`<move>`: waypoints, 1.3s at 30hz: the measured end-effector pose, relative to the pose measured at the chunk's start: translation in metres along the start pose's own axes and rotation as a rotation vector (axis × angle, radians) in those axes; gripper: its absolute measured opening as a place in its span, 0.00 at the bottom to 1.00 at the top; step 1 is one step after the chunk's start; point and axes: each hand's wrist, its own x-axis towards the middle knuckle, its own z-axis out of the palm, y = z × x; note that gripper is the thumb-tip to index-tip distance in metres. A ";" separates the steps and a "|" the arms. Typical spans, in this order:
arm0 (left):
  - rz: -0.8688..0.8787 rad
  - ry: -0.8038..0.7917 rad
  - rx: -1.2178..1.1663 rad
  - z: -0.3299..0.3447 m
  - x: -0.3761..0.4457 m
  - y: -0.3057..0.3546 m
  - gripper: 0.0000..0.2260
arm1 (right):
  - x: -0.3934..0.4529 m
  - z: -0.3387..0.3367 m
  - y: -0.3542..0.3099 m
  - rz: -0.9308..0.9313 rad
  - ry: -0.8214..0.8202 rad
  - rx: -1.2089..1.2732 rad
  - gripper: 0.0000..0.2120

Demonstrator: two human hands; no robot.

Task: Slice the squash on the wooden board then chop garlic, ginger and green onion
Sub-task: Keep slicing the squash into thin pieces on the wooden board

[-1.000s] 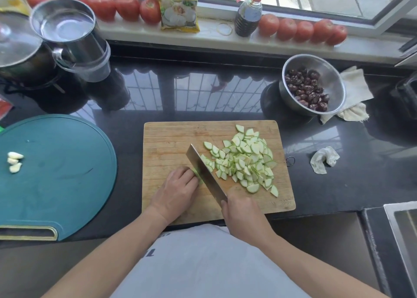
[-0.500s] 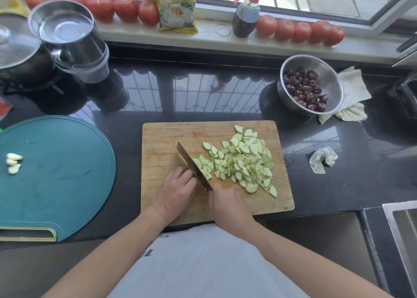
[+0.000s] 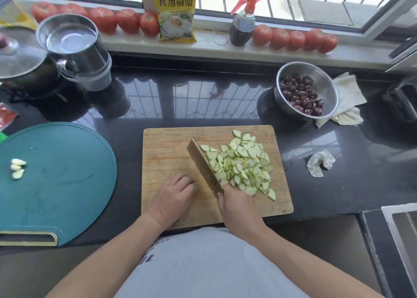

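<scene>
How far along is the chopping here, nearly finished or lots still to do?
Roughly the first part is nearly done. A big pile of squash slices lies on the wooden board. In hand: the right hand holds the knife against the pile, while the left hand covers a last green bit. Left: the garlic cloves sit whole on the teal board; no ginger or green onion is in view.
</scene>
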 end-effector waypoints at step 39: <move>0.007 -0.018 0.049 0.000 -0.006 0.002 0.10 | -0.017 0.000 -0.003 -0.093 -0.091 -0.065 0.09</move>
